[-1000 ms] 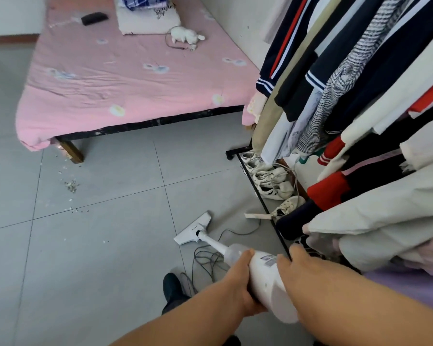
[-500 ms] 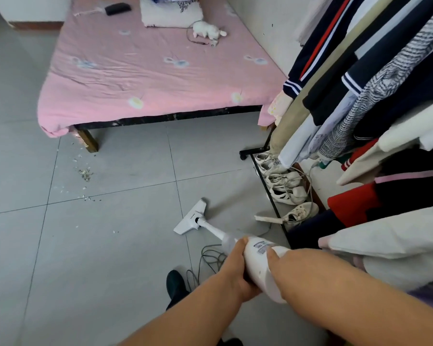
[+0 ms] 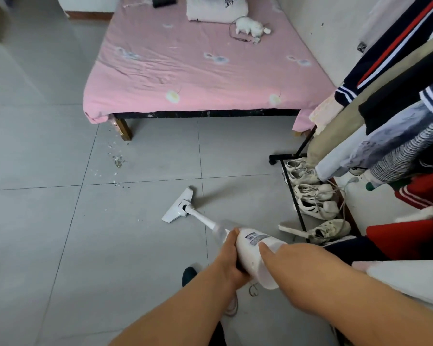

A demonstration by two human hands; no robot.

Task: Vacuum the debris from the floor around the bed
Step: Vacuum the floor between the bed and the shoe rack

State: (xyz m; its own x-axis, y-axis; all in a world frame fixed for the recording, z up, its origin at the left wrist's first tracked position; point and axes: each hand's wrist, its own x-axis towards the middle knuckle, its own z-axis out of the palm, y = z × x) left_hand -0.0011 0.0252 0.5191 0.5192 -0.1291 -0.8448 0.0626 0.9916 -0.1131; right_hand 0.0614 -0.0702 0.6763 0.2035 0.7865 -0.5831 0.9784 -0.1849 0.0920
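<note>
A white stick vacuum point(image 3: 254, 248) slants down to the grey tile floor, its flat nozzle head point(image 3: 178, 206) resting on a tile in the middle of the room. My left hand point(image 3: 231, 260) grips the vacuum body from the left side. My right hand point(image 3: 285, 255) holds the body from the right, thumb lying on top. A small pile of pale debris point(image 3: 117, 161) lies on the floor near the wooden bed leg point(image 3: 124, 128), with crumbs scattered toward the nozzle. The bed point(image 3: 198, 68) has a pink sheet.
A clothes rack point(image 3: 295, 196) full of hanging garments fills the right side, with several white shoes point(image 3: 313, 193) on its bottom shelf. A white stuffed toy point(image 3: 249, 26), a pillow and a dark object lie on the bed. My dark shoe point(image 3: 188, 274) shows below the vacuum.
The view has swung right and come closer to the bed. The vacuum nozzle has slid forward along the floor and turned, with both hands staying on the body.
</note>
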